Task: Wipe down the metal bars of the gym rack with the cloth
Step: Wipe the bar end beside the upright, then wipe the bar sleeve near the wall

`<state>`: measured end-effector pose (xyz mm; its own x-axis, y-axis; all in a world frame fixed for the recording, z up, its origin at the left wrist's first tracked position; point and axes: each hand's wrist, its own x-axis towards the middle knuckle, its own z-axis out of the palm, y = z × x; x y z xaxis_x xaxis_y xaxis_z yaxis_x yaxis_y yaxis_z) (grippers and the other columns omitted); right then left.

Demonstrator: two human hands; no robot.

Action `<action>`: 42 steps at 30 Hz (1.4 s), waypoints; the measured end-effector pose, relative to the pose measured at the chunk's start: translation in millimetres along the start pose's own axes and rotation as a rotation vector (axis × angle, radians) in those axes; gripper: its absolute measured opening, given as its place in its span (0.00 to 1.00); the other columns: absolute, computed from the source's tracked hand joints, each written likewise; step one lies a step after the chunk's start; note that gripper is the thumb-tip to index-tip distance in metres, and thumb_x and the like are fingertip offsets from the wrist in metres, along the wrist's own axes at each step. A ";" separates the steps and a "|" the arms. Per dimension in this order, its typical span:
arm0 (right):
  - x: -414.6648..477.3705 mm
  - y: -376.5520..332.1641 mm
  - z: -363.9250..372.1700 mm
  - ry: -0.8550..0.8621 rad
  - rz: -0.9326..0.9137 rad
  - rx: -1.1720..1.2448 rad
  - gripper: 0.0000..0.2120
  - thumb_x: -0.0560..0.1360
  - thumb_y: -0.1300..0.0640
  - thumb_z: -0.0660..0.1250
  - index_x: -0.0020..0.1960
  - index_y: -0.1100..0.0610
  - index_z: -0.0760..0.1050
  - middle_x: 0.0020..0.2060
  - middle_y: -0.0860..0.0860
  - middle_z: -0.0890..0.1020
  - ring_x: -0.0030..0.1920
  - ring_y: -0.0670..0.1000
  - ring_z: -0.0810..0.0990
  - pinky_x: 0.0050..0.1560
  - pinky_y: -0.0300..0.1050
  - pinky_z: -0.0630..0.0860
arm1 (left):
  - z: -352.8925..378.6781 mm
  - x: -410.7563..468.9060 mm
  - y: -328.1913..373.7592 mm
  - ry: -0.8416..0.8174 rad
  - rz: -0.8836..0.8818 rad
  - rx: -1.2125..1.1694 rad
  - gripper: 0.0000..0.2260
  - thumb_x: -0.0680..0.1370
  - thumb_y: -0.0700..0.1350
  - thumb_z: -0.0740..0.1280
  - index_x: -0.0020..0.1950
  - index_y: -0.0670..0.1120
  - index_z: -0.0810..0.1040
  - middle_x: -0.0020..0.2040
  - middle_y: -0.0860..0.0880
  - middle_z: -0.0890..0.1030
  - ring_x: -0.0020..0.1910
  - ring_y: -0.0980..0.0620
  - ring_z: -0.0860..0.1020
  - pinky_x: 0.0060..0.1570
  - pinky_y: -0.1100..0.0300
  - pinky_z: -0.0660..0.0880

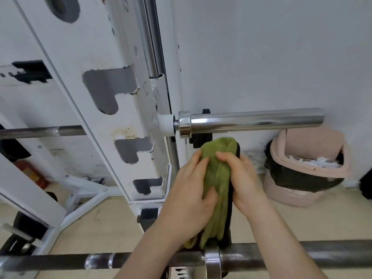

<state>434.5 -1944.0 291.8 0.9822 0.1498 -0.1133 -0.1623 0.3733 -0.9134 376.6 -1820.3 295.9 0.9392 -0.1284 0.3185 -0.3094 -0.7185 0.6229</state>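
A green cloth point(219, 168) is bunched lengthwise between both hands, above a dark barbell point(281, 252) that crosses the bottom of the view. My left hand point(189, 200) grips the cloth's left side, thumb pressed into the fabric. My right hand point(243, 178) pinches its right side, where a black strip shows beside the green. A chrome barbell sleeve point(255, 120) juts rightward from the white rack upright point(124, 109) just above the cloth. A chrome vertical guide rod point(149, 37) runs up beside the upright.
A pink bin point(314, 172) with a black liner and white scraps stands by the wall at right. White rack legs point(80, 200) spread over the pale floor at left, near a red object point(34, 174). Another bar point(40, 131) crosses behind the upright.
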 end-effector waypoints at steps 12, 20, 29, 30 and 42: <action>-99.4 -18.6 109.1 -0.417 0.025 0.195 0.26 0.70 0.51 0.71 0.62 0.66 0.76 0.60 0.66 0.78 0.60 0.63 0.78 0.64 0.59 0.73 | -103.7 -83.2 0.6 0.562 0.357 -0.464 0.15 0.75 0.42 0.63 0.62 0.49 0.73 0.55 0.45 0.73 0.51 0.54 0.74 0.48 0.58 0.73; -146.7 75.6 296.9 -0.619 0.151 0.028 0.16 0.73 0.54 0.66 0.55 0.64 0.80 0.52 0.62 0.82 0.55 0.59 0.80 0.63 0.55 0.75 | -244.7 -195.4 -111.9 0.532 -0.023 -0.813 0.24 0.73 0.41 0.65 0.69 0.52 0.69 0.62 0.48 0.76 0.60 0.51 0.77 0.56 0.57 0.76; -151.3 129.2 478.1 -0.912 -0.037 -0.662 0.10 0.78 0.62 0.65 0.55 0.66 0.78 0.51 0.61 0.84 0.51 0.57 0.83 0.57 0.52 0.79 | -416.2 -310.3 -222.3 0.263 -0.477 -0.655 0.14 0.70 0.51 0.71 0.48 0.42 0.84 0.47 0.40 0.85 0.46 0.44 0.84 0.49 0.49 0.79; -148.5 133.7 494.4 -0.940 -0.097 -0.759 0.09 0.78 0.61 0.65 0.55 0.63 0.80 0.51 0.58 0.84 0.52 0.56 0.84 0.57 0.51 0.79 | -429.9 -319.8 -231.7 0.322 -0.511 -0.698 0.16 0.70 0.50 0.71 0.49 0.38 0.83 0.48 0.36 0.84 0.45 0.42 0.83 0.49 0.49 0.79; -74.2 263.5 613.8 -1.381 -0.064 -1.158 0.13 0.75 0.54 0.71 0.58 0.55 0.79 0.53 0.50 0.84 0.54 0.50 0.83 0.59 0.49 0.77 | -531.4 -345.1 -341.6 0.931 -0.438 -1.325 0.08 0.74 0.45 0.66 0.36 0.44 0.77 0.37 0.47 0.78 0.44 0.46 0.78 0.59 0.46 0.75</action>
<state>260.8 -1294.8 299.5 0.1057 0.9624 -0.2502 0.6044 -0.2620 -0.7524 79.1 -1167.3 352.9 0.7306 0.6812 -0.0463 -0.4250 0.5068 0.7500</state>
